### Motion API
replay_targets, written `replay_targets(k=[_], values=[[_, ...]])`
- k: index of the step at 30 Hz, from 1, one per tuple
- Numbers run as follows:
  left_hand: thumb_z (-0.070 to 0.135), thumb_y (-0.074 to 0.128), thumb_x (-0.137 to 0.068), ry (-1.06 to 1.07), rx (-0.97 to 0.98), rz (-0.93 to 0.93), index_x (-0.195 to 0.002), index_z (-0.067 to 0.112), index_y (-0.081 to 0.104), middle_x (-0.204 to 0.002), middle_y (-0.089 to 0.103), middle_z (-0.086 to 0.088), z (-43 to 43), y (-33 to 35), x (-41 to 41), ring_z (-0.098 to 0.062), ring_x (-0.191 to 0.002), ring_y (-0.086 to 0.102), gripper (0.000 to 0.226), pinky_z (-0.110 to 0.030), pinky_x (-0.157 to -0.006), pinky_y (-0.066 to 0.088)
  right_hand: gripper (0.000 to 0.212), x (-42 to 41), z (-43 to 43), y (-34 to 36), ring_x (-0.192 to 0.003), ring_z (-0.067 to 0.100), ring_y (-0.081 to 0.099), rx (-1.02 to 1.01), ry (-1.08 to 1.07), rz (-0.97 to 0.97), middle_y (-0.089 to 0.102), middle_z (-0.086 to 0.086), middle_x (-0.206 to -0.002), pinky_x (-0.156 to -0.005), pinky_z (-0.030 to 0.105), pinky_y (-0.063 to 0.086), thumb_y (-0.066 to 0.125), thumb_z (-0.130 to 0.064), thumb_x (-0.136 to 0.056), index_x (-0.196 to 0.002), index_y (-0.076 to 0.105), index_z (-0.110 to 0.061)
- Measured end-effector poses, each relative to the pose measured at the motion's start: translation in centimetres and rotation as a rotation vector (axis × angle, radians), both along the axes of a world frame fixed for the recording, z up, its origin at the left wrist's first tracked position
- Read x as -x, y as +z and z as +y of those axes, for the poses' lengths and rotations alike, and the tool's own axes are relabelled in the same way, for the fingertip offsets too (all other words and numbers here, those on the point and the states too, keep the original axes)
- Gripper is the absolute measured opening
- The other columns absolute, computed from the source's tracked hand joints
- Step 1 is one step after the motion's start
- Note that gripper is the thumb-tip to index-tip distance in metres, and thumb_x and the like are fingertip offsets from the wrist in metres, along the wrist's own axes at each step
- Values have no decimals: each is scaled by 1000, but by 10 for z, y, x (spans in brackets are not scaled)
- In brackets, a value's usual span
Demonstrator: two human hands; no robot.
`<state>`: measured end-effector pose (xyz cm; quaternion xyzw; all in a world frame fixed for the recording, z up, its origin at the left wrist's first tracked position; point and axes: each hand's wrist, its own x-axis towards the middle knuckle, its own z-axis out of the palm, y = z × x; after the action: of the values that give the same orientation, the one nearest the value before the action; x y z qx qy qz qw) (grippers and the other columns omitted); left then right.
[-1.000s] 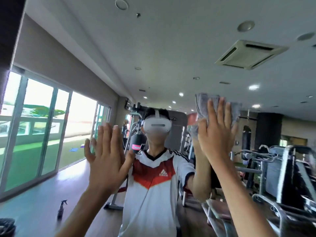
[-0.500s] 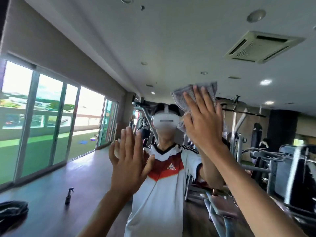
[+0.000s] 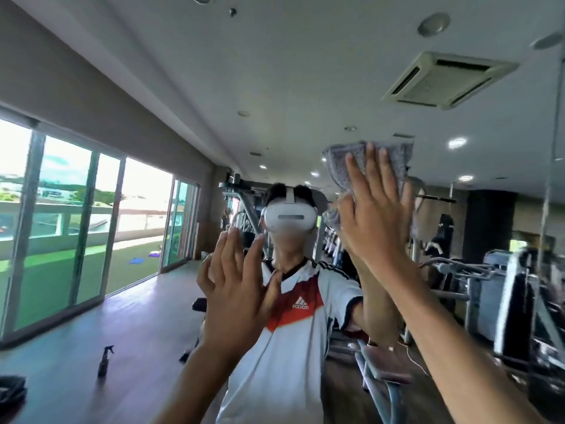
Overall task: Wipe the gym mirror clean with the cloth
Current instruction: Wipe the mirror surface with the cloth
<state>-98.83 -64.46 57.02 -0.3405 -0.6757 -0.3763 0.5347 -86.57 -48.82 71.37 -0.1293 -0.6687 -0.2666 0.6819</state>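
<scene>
The right hand (image 3: 377, 209) presses a grey, nubbly terry cloth (image 3: 337, 162) flat against the large wall mirror (image 3: 290, 71), right of centre in the upper half of the frame. A second ago the cloth sits further from the reflected white headset; half a second ago it lies just beside it, higher and more to the left; now it is off to the right again. I judge this to be a sideways scrubbing stroke across one patch of glass, so the wipe is under way and far from finished, since most of the mirror lies outside the cloth's path.

The left hand (image 3: 237, 289) shifts from left of centre to the middle of the frame, now over the reflected chest. Its fingers are straight and spread, holding nothing; its fingertips seem to meet their own reflection, so it probably rests on the glass as a brace.

The right hand's fingers are also straight and fanned, pushing the cloth and not curled round it. The two hands are apart, the right one higher.

Counted: two hands, one cloth, one dark spray bottle (image 3: 105, 361) standing on the reflected floor at lower left, one dark bundle (image 3: 12, 390) at the lower left edge, and a vertical seam (image 3: 550, 179) at far right that hints at a second mirror pane
</scene>
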Motion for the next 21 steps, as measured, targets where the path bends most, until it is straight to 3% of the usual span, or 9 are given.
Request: replay_targets(k=[5,9,13,18,21], values=[[44,38,-100,5,24,60,-139,15,56,-154,33,-20,25,-10,-23,-35,-145,28,52,-49,-108,21,56,-23,18,-61,-144,21,38,-260,-59,-339,35,5,-158,-119,55,22,43,-28,-94,-150,42,-21],[36,41,-99,5,10,51,-138,14,55,-153,32,-20,33,-4,-27,-36,-144,28,47,-52,-104,25,58,-55,54,-33,-147,21,26,-59,-63,-159,32,6,-159,-119,48,13,41,-36,-95,-151,37,-20],[36,39,-99,-17,-10,17,-141,16,53,-155,31,-19,42,1,-33,-34,-147,26,49,-53,-106,25,58,-35,37,1,-149,24,24,89,-11,22,32,8,-159,-117,41,9,30,-37,-97,-152,36,-18],[39,40,-100,6,1,62,-143,17,51,-159,32,-14,37,-14,-33,-30,-149,28,50,-47,-111,19,58,-43,41,-70,-150,20,25,-179,-43,-285,30,5,-161,-120,54,20,42,-30,-96,-153,37,-21],[39,37,-100,52,46,118,-142,13,52,-155,34,-21,33,-12,-29,-35,-146,30,52,-48,-109,18,59,-84,83,-74,-149,19,21,-119,-71,-252,29,6,-161,-118,53,21,39,-35,-96,-152,30,-22]])
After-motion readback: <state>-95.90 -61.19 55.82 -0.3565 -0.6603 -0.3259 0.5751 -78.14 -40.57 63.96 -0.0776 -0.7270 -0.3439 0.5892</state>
